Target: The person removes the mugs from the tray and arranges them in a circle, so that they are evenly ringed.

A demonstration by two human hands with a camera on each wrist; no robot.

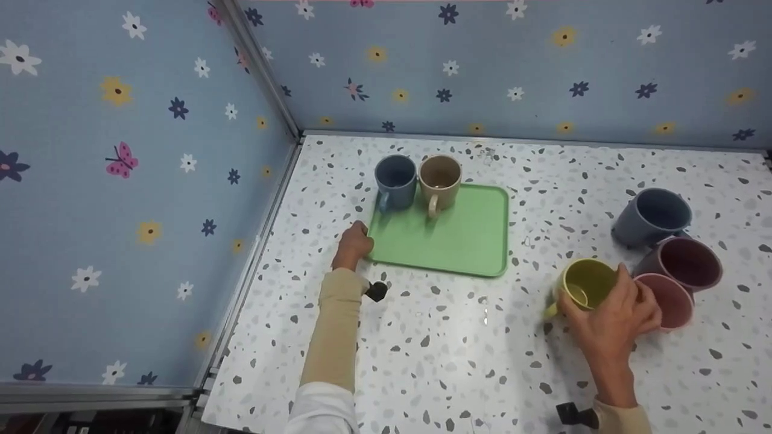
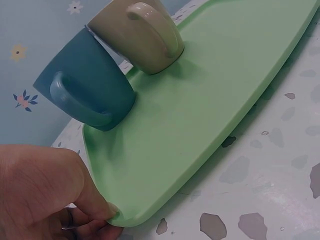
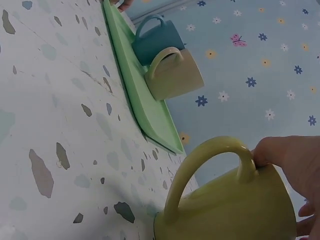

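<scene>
The right hand [image 1: 616, 314] gripped the yellow mug [image 1: 584, 282], thumb and fingers clamped at opposite sides of its rim. The mug was upright at the right of the speckled table [image 1: 422, 367], handle toward the near left; contact with the table could not be determined. The pink mug [image 1: 675, 301] was just beside it, partly hidden by the fingers. The left hand [image 1: 352, 245] pinched the near-left corner of the green tray [image 1: 467, 241], thumb on the rim. Beyond the pink mug stood the maroon mug [image 1: 691, 263], then a grey-blue mug [image 1: 651, 218]. At the tray's far-left part, a blue mug [image 1: 399, 185] and a beige mug [image 1: 442, 181] stood upright side by side, handles nearward. Farthest was the flowered wall [image 1: 512, 54].
</scene>
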